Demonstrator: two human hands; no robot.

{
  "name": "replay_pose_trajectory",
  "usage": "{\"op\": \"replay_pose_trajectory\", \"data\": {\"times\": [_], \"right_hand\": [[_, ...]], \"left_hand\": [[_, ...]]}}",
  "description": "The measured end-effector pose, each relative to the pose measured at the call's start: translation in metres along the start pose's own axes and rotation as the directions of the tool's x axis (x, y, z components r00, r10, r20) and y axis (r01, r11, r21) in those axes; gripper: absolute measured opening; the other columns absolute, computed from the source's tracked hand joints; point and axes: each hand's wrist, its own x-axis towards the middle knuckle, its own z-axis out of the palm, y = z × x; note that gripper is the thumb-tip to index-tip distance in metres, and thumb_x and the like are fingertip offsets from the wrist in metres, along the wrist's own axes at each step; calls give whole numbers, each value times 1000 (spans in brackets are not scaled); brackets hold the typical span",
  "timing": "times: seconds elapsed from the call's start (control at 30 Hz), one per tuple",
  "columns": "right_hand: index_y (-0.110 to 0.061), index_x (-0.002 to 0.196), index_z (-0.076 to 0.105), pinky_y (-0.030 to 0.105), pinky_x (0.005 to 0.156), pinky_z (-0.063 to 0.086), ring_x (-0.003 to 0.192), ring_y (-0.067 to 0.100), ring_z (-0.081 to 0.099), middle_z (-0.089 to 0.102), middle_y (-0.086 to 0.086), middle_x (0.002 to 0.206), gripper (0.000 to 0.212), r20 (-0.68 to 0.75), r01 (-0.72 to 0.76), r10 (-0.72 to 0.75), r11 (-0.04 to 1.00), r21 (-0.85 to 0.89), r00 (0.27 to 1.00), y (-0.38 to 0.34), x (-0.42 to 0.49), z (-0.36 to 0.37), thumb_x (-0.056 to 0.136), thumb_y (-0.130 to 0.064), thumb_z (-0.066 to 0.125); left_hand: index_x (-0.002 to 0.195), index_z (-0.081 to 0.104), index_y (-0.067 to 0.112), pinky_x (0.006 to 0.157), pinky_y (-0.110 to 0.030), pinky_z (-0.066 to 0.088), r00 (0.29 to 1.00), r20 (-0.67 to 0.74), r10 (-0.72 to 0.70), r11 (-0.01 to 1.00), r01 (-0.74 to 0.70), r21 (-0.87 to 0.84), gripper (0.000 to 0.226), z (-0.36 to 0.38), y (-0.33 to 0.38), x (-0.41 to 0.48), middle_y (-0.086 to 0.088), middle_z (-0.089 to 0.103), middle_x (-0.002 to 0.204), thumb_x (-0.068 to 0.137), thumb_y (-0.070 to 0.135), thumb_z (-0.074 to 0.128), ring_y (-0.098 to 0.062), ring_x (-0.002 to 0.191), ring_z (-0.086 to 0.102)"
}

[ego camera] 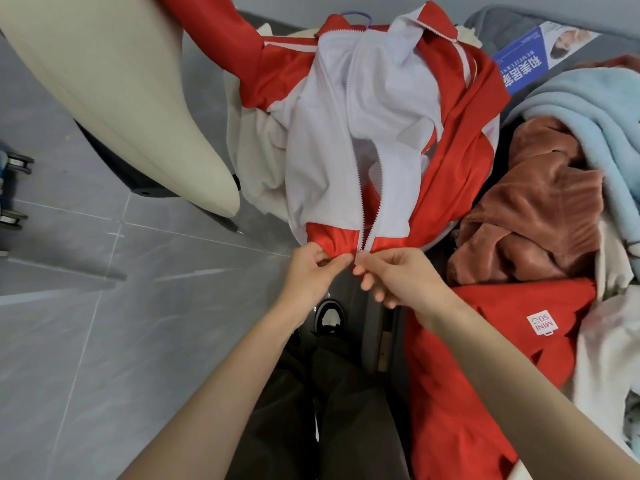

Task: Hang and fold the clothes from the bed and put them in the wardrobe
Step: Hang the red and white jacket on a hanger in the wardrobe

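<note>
Left hand [313, 268] and right hand [398, 275] met at the bottom hem of a red and white jacket [332, 109]. The left thumb and forefinger were curled and pinched the red hem just left of the zipper [363, 188]. The right thumb and forefinger pinched the zipper's lower end on the other side, with the remaining fingers loosely bent below. The two pinches almost touched. The jacket lay spread open, white lining up, across the edge of the bed [588, 46], its hem hanging toward the person. The zipper was undone along its length. A purple hanger hook [363, 18] showed at the collar. To the right of the jacket lay a heap of clothes: a rust-brown fleece piece [533, 209], a light blue blanket [581, 105] beyond it, and a red cloth item [502, 313] with a small white label nearer the person. A blue printed package [526, 53] rested on the bed near the jacket's shoulder. Grey tiled floor [86, 306] lay at left, with a cream curved panel [121, 81] above it. Dark trousers [311, 410] and one shoe [329, 315] showed below the hands.
</note>
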Motion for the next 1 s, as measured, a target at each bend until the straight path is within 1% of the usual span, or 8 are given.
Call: {"op": "replay_pose_trajectory", "data": {"times": [0.13,0.23,0.4,0.5,0.57,0.67,0.8,1.0], "right_hand": [[-10,71,63,13,33,27,36,2,37,48,-8,46,29,60,-75,70,993,88,996,-11,12,-5,96,-20,55],[-13,71,56,12,31,23,35,1,30,41,-9,45,26,108,-163,141,959,230,984,-21,18,1,96,-13,51],[-17,71,51,12,30,19,33,3,28,36,-12,44,27,13,-22,18,908,419,1000,-63,30,-7,98,-13,46],[-18,71,54,14,32,23,38,3,30,40,-10,49,26,-20,44,-40,950,310,999,-77,30,-8,97,-19,50],[-19,73,56,16,34,25,40,5,32,41,-8,51,25,29,45,-50,987,156,998,-76,25,-5,97,-24,52],[-18,74,55,17,34,23,40,6,30,39,-6,53,25,45,52,-55,997,56,997,-76,18,-6,97,-28,52],[-18,71,50,17,35,17,40,6,22,32,-5,53,28,93,56,-51,997,-45,994,-90,14,-15,97,-26,48],[-18,71,48,16,33,16,42,5,18,27,-7,54,32,137,30,-30,1000,2,990,-109,14,-19,101,-25,41]], "left_hand": [[91,65,11,67,-11,48,998,-52,-20,998,24,63,3,-3,-2,-2,-4,69,86,88,10,65,-8,77,63],[95,65,3,76,-26,52,995,-83,-63,993,71,98,8,-6,-9,-5,-16,69,94,89,8,64,-14,81,62],[82,62,13,51,-4,38,981,-131,-145,946,176,273,8,-23,-35,-15,2,61,73,87,8,66,3,58,51],[101,64,6,74,-26,48,933,-239,-269,888,336,313,16,-40,-50,-25,-5,68,91,88,15,66,-19,85,64],[97,56,10,75,-32,47,907,-356,-227,830,371,416,21,-46,-48,-33,0,61,88,88,26,65,-24,92,62],[96,43,15,68,-34,47,913,-407,29,814,214,539,37,-40,-17,-34,4,46,95,84,40,67,-20,88,56],[102,47,14,70,-38,49,935,-147,323,713,-138,687,37,-12,50,-1,1,50,104,88,45,60,-18,90,55],[84,40,17,59,-31,34,929,3,370,552,-223,804,20,-3,98,31,2,49,81,98,31,44,-22,79,57]]}}
